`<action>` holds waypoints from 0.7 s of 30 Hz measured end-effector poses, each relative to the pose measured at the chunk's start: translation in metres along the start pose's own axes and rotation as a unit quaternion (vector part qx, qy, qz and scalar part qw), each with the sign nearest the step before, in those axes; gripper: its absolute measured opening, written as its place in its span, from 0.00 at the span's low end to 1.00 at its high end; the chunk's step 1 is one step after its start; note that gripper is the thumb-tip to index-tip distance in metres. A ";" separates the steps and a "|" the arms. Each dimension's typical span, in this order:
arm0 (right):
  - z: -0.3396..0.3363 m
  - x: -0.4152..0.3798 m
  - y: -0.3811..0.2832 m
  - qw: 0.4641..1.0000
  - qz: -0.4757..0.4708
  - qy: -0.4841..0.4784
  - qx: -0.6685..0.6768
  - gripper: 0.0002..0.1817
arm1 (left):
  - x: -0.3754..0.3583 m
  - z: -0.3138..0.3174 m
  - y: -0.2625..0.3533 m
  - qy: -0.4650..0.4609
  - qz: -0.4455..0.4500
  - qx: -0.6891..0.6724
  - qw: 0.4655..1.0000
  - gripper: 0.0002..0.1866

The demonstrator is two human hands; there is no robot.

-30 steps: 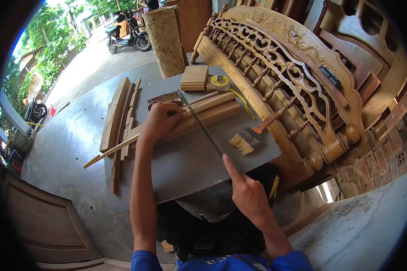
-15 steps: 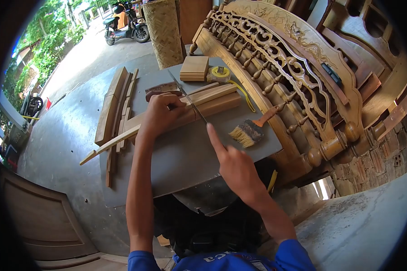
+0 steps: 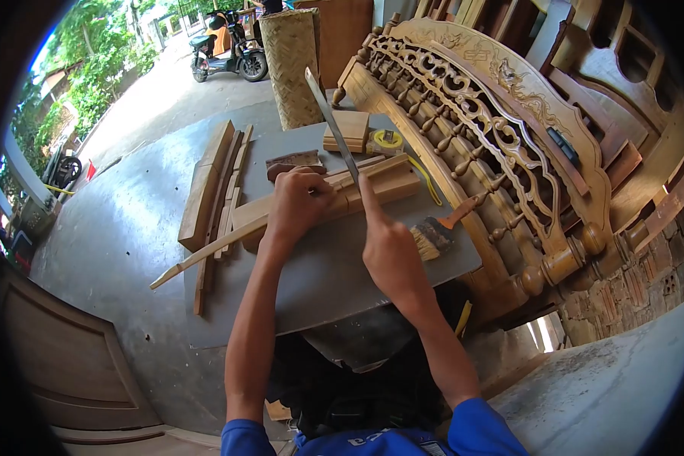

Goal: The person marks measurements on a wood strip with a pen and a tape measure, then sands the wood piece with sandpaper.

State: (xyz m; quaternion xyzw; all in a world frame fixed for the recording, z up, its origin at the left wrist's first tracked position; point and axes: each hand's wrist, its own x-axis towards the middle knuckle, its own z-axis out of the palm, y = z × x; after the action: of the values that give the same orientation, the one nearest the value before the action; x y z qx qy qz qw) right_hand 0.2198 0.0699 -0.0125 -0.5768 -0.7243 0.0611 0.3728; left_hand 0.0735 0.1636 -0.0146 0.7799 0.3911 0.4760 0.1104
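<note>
My right hand [image 3: 394,254] is closed around the hidden handle of a long, narrow metal file [image 3: 333,125], its index finger stretched along the blade. The blade slants up and away, passing over a thin wooden strip [image 3: 213,252]. My left hand [image 3: 300,201] is closed on that strip, pressing it against a thicker wooden block [image 3: 391,182]. The strip's tapered end sticks out to the lower left. Just beyond my left hand lies a reddish-brown wooden piece, partly covered, with a worn flat part [image 3: 296,158].
On the grey tabletop [image 3: 319,292] are wooden lengths [image 3: 211,186], square wood pieces [image 3: 346,131], a yellow tape measure [image 3: 386,140] and a brush [image 3: 433,235]. A carved wooden headboard [image 3: 501,114] stands along the right. A woven column [image 3: 290,68] and a motorbike [image 3: 228,49] are beyond.
The file has moved up and away, and its flat face now shows more. My right hand has come closer to the strip. My left hand keeps its hold; the view has shifted slightly.
</note>
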 end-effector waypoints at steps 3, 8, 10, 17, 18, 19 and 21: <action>-0.014 -0.038 0.006 0.998 0.010 -0.051 -0.028 0.39 | 0.003 0.001 -0.001 -0.006 -0.022 0.008 1.000 0.05; -0.034 -0.071 0.013 0.993 0.031 -0.083 -0.077 0.39 | 0.006 -0.003 0.002 -0.045 -0.097 0.000 0.994 0.05; -0.038 -0.078 0.015 0.993 0.036 -0.089 -0.075 0.39 | 0.005 -0.002 0.002 -0.047 -0.103 0.003 0.994 0.05; -0.048 -0.093 0.006 0.991 0.057 -0.108 -0.062 0.34 | 0.005 -0.003 0.004 -0.051 -0.084 0.008 0.995 0.03; -0.048 -0.096 0.006 0.992 0.054 -0.101 -0.060 0.34 | 0.004 -0.002 0.002 -0.047 -0.075 0.009 0.996 0.03; -0.050 -0.098 0.005 0.989 0.063 -0.112 -0.067 0.34 | 0.004 0.000 -0.001 -0.042 -0.067 0.009 0.997 0.03; -0.056 -0.102 0.001 0.984 0.082 -0.134 -0.081 0.34 | 0.003 0.000 0.000 -0.037 -0.064 0.026 0.997 0.04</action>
State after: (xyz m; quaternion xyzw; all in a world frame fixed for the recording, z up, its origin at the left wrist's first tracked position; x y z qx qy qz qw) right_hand 0.2610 -0.0389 -0.0208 -0.6488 -0.7208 0.1092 0.2183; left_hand 0.0741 0.1657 -0.0126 0.7731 0.4477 0.4286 0.1348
